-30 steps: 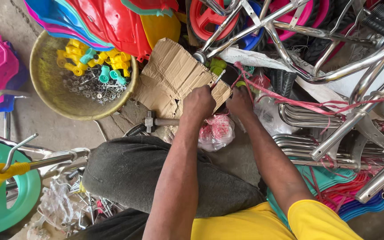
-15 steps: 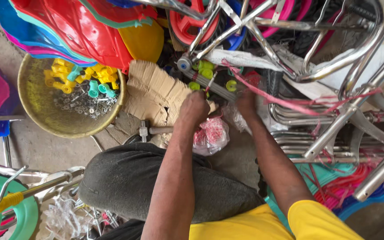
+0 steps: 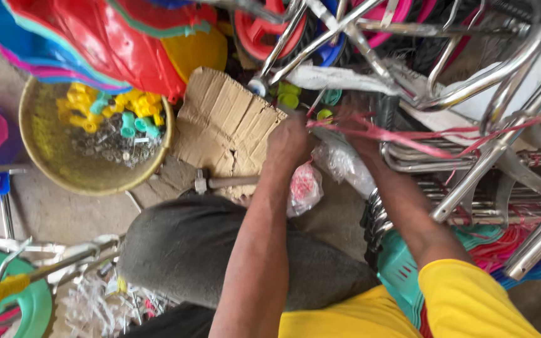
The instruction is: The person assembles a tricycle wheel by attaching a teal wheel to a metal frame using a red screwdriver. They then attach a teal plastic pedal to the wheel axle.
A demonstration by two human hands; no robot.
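My left hand (image 3: 289, 143) is curled shut at the edge of a torn cardboard sheet (image 3: 223, 125), gripping what looks like a thin metal rod (image 3: 324, 130) that runs across to my right hand (image 3: 361, 128). That hand sits behind taut pink cords (image 3: 408, 134), and its grip is hidden. Small green caps (image 3: 289, 97) lie just above both hands, by the capped end of a chrome tube (image 3: 259, 84). Below my left hand is a small plastic bag with red contents (image 3: 305, 188).
A round tan basin (image 3: 51, 172) at left holds yellow and teal caps (image 3: 111, 112) and screws. A hammer (image 3: 220, 183) lies by my grey-trousered knee (image 3: 189, 250). Chrome tube frames (image 3: 489, 150) crowd the right, red and blue plastic seats (image 3: 126, 44) the top, and a green wheel (image 3: 29, 307) the lower left.
The view has shifted and drawn closer. Both hands have stayed together at the cardboard's edge, dropping slightly, and the pink cords now cross over my right hand.
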